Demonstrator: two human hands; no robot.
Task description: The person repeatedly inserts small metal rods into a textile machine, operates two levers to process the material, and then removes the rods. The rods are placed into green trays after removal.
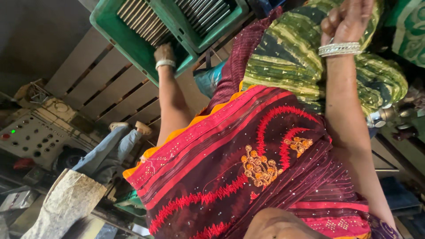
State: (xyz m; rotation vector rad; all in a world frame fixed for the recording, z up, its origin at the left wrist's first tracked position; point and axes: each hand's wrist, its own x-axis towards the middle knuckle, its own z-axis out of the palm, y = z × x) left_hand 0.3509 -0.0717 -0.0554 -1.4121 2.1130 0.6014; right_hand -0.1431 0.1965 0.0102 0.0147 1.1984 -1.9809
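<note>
My left hand, a silver bangle at its wrist, reaches to the near rim of a green plastic crate filled with several long grey metal rods. Its fingers go over the rim and are hidden. My right hand, with a stack of silver bangles below it, is raised at the top right. Its fingers are curled closed against green and yellow striped cloth, and I see nothing in them. A maroon and red embroidered garment covers my body between the arms.
A second green crate of rods sits beside the first on a wooden slatted pallet. Another person's jeans-clad legs lie across the pallet. A control panel with lights is at left, a grey sack below it.
</note>
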